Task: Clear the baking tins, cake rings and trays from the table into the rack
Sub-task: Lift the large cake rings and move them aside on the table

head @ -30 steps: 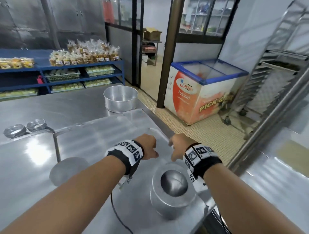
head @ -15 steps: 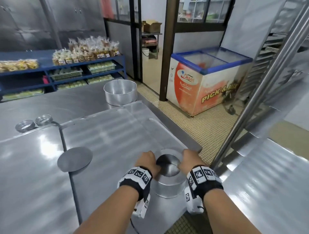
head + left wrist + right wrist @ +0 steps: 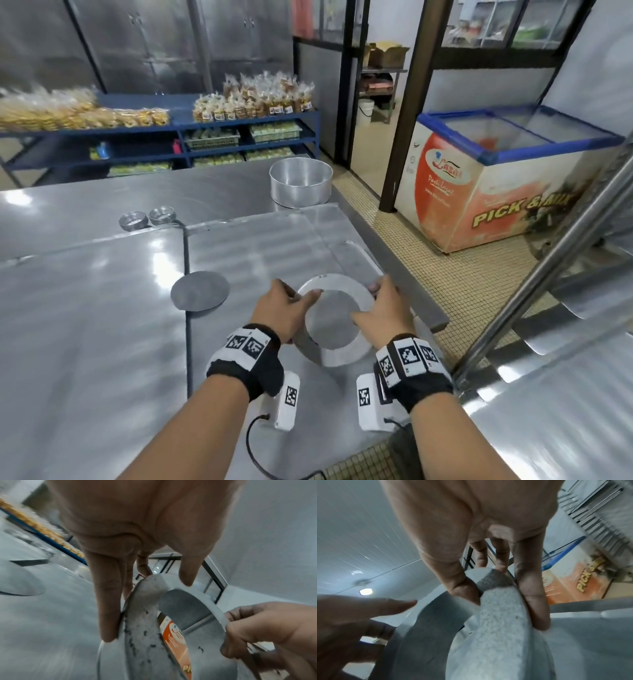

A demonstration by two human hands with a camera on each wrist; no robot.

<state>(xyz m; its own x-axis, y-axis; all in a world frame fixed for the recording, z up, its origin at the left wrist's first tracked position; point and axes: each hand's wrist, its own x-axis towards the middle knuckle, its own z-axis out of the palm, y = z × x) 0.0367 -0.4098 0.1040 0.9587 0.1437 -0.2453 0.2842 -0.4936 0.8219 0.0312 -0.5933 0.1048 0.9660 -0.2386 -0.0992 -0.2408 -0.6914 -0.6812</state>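
Fingers (image 3: 109,601) of the left hand (image 3: 281,311) lie straight along the outer wall of the cake ring (image 3: 346,353), with the thumb over its rim, so this hand pinches the ring on its left side. On the opposite side, the right hand (image 3: 383,315) pinches the wall of the same ring between thumb and fingers (image 3: 532,595). Held by both hands, the ring is tilted above the near right corner of the steel desk (image 3: 85,325); whether its lower edge touches the desk I cannot tell. A flat round metal disc (image 3: 200,290) lies on the desk to the left of the ring. One bigger round baking tin (image 3: 300,185) stands at the far edge, and two small fluted tins (image 3: 147,219) sit well apart on the left. The rack (image 3: 548,291) rises on the right.
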